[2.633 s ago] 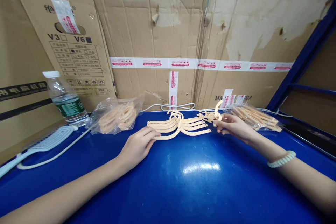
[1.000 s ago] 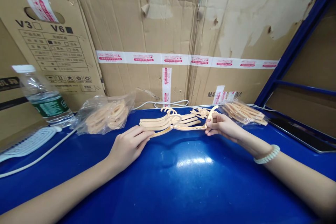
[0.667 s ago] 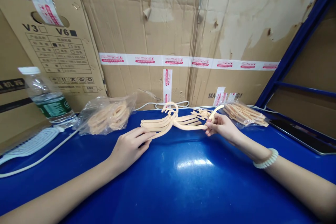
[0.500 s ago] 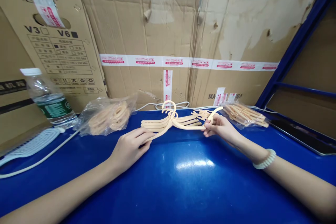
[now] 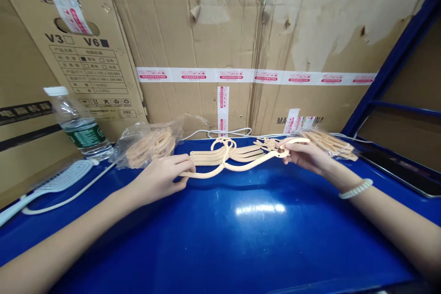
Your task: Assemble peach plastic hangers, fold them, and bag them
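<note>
A cream plastic clothes hanger [image 5: 243,167] is held up by both hands above the blue table [image 5: 193,239]. My left hand [image 5: 167,177] is closed on its left arm. At the other end, my right hand [image 5: 303,154] grips the hanger's right arm, where a thin curved piece sticks out over the fingers. The hanger's hook points up and away from me. Behind it lies a stack of similar hangers [image 5: 206,157], partly covered by the held one. Several small cream pieces [image 5: 267,144] lie in a pile just left of my right hand.
A clear bag of cream curved parts [image 5: 151,144] and a water bottle [image 5: 82,126] stand left, near a pale hairbrush [image 5: 69,174] and a white cable. Rightward are a bag of straight parts [image 5: 330,142] and a dark phone [image 5: 403,172]. Cardboard [image 5: 193,41] walls the back.
The hanger has come nearer and away from the stack, its hook tipping back. My hands have spread slightly apart, and the camera view has shifted a little.
</note>
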The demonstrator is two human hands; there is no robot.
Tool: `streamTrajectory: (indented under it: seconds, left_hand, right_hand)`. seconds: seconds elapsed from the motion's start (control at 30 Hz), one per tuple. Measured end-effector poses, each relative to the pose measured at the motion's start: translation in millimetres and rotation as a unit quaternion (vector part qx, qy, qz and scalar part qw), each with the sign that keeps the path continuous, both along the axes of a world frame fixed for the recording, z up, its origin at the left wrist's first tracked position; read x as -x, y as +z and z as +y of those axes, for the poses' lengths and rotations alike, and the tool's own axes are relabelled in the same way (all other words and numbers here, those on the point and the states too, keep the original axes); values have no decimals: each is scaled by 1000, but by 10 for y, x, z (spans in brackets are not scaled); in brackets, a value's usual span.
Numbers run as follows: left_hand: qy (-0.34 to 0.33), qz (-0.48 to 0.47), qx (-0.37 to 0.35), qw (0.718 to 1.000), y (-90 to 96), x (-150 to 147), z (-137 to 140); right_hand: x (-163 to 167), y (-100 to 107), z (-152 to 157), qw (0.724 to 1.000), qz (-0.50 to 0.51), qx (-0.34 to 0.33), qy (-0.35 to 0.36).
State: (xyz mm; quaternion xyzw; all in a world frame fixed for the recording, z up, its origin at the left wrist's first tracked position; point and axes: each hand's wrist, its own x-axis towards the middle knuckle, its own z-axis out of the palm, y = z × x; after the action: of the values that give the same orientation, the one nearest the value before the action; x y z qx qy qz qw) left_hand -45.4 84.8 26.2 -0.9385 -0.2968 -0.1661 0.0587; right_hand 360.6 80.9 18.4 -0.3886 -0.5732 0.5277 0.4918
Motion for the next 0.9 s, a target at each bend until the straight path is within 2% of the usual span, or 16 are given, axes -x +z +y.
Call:
streamTrajectory:
  seconds: [0.1,0.17,0.27,0.4,0.57,0.73,0.9]
  left_hand:
    - [-22,47,46,998,143,48,-56]
    - [-27,67,65,995,183,52,-106]
    - [-38,92,111,989,174,37,-157]
    - [-34,96,152,983,115,22,-141]
    - [-35,72,191,978,100,14,-94]
    - [-23,16,242,970,112,-7,-93]
    - [-20,-27,285,958,-15,-4,-8]
  right_hand:
    - [-156,20,36,996,-76,10,41]
    - [-211,37,40,983,-165,3,87]
    - [-215,82,18,937,-314,-36,147]
    - [-188,107,-2,893,-413,-79,159]
    - [-235,41,38,854,-474,-69,203]
    - [-243,26,49,848,-484,-58,209]
    - [-216,48,32,848,-487,-58,199]
